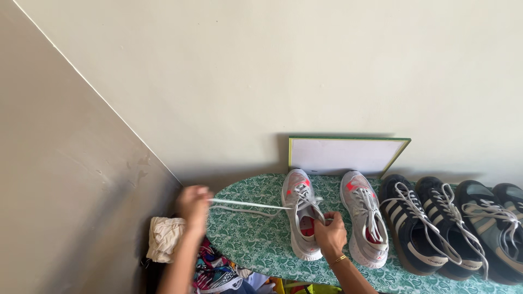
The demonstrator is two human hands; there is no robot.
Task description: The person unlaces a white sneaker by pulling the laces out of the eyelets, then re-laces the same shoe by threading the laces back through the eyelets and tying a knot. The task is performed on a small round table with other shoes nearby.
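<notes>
Two hands, left hand [193,204] stretching lace [248,204] past table edge, right hand [329,234] gripping grey sneaker [301,218]

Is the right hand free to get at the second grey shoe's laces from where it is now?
Probably yes. The right hand rests at the tongue of the left grey shoe, and the second grey shoe stands right beside it with its laces uncovered. Nothing lies between them. The left hand holds the pulled-out lace.
</notes>
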